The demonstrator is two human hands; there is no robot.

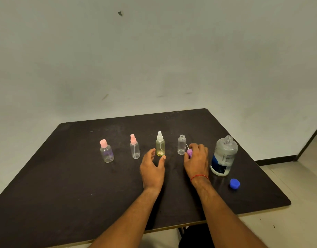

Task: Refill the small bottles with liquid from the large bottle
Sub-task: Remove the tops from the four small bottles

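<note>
Okay, large clear plastic bottle with a blue-and-white label (224,156) stands upright on the black table (82,185), neck uncapped. This is the landmark. Its liquid level is hard to read.

Round blue screw cap (234,183) lies on the table just in front of the large bottle, slightly to its right, not touching it.

Four small bottles stand in a row to the left of the large bottle, all upright and apart from each other:
- nearest: small clear plastic bottle with an open threaded neck (181,144), looks empty
- next out: small yellowish spray bottle with a white pump top (160,144)
- further left: small clear spray bottle with a pink pump top (134,147)
- farthest from the large bottle: squat clear bottle with a pink flip cap (106,152)

Right hand (197,160) sits between the large bottle and the open-necked small bottle, low at the table. Fingers are curled round a purple spray pump top (189,152), whose thin white dip tube points up toward the open-necked bottle. Red thread band (199,177) on that wrist.

Left hand (152,169) is further left of the large bottle, just in front of the yellowish spray bottle. Fingers and thumb are spread wide and relaxed, holding nothing. Cannot tell whether a fingertip touches that bottle's base.
</note>
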